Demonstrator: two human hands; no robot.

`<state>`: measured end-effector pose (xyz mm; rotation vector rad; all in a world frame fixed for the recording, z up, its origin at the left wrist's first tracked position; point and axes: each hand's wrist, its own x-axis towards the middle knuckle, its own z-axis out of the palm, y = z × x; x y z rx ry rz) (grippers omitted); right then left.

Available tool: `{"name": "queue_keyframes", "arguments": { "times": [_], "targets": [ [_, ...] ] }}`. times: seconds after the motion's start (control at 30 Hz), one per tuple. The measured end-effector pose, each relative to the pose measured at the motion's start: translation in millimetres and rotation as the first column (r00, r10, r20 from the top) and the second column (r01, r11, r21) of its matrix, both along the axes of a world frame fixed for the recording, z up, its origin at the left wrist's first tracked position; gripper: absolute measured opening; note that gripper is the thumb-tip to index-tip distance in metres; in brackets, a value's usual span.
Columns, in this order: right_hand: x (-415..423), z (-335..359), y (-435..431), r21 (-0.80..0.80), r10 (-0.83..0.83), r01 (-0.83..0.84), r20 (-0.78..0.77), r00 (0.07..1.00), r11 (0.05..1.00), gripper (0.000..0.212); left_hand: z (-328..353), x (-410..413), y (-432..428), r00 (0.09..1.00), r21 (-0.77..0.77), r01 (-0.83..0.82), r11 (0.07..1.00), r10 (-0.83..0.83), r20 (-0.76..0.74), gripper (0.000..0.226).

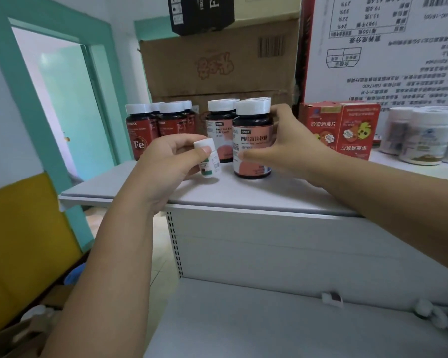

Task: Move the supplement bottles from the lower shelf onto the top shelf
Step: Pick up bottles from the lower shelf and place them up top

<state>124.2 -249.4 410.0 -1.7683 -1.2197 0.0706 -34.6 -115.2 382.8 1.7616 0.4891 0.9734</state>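
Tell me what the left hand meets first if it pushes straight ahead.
Likely the rear pink-label bottle, standing just behind the small white bottle that the left hand pinches; depth is unclear.

The left hand (166, 161) and right hand (292, 143) are bare. The left forearm (101, 280) and right forearm (398, 202) are bare to the near frame edge. The left thumbnail (206, 151) is short.

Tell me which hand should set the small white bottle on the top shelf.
Left. The left hand holds the small white bottle close to the top shelf, while the right hand grips the pink-labelled dark bottle standing there.
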Motion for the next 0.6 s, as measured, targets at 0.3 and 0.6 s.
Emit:
{"name": "queue_keyframes", "arguments": {
  "times": [0.3,0.6],
  "targets": [
    [1.6,10.5,-37.5,-0.446,0.035,0.059,0.199,0.979,0.893,0.064,7.6,-4.3,-22.1,0.991,0.144,0.009,0.990,0.010,-0.132,0.010],
    [44.7,-3.8,-150.4,-0.378,0.033,0.170,0.476,0.879,0.910,0.029,17.8,57.1,-122.6,0.966,0.299,0.124,0.946,-0.045,-0.256,0.010]
  ]
}}
